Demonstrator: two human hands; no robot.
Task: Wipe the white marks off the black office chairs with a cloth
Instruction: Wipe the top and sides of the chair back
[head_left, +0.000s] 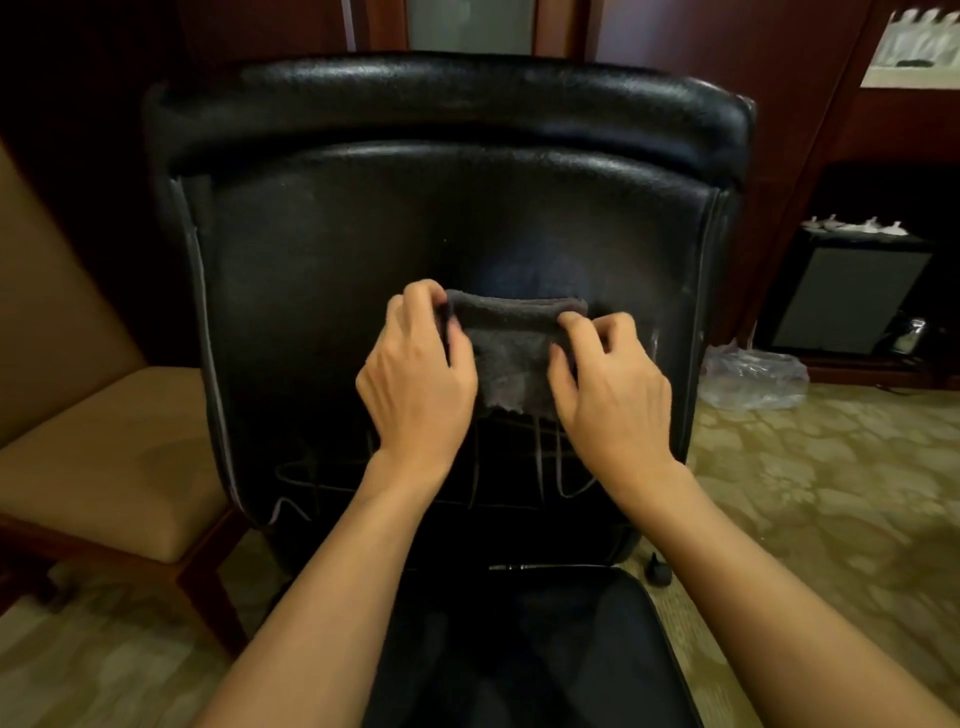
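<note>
A black leather office chair (322, 249) fills the view, its backrest facing me. White scribbled marks (311, 486) run across the lower backrest, and a white line follows the left seam. A folded grey cloth (511, 348) lies against the middle of the backrest. My left hand (415, 374) pinches the cloth's left end with curled fingers. My right hand (608, 384) pinches its right end the same way. The cloth's upper edge is folded over between the two hands.
A tan upholstered wooden chair (98, 447) stands close on the left. A crumpled clear plastic bag (753, 376) lies on the patterned carpet to the right, before a dark wooden cabinet holding a black box (852, 296). Another black seat (524, 654) is below my arms.
</note>
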